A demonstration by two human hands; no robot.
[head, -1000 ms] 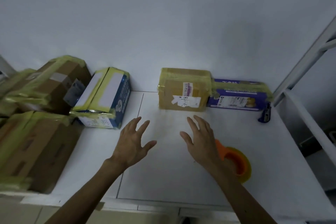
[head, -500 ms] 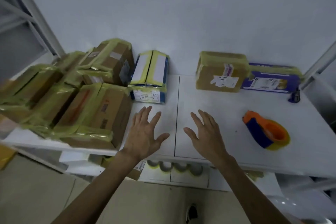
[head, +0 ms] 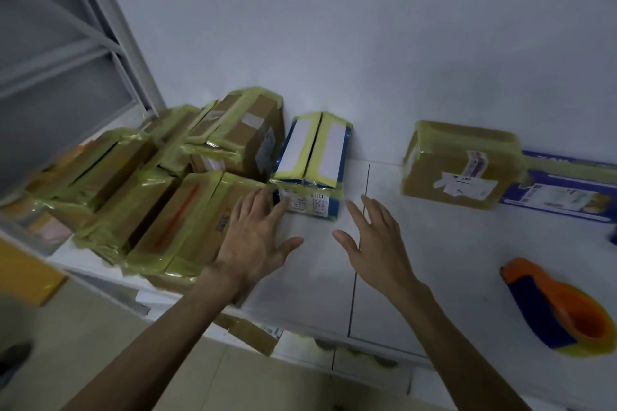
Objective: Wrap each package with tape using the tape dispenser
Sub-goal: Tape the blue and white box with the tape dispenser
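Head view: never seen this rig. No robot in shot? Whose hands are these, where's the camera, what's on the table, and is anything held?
There is no robot here. A person works with bare hands, and the single wide-angle camera sits on their head, looking forward and down.

The left hand and right hand are both spread open over the white table and hold nothing. The left hand reaches toward a blue-and-white box banded with yellowish tape. I cannot tell if they touch.

At the left is a pile of taped cardboard packages. At the back right are a brown package and a purple box. The orange-and-blue tape dispenser lies untouched at the right.
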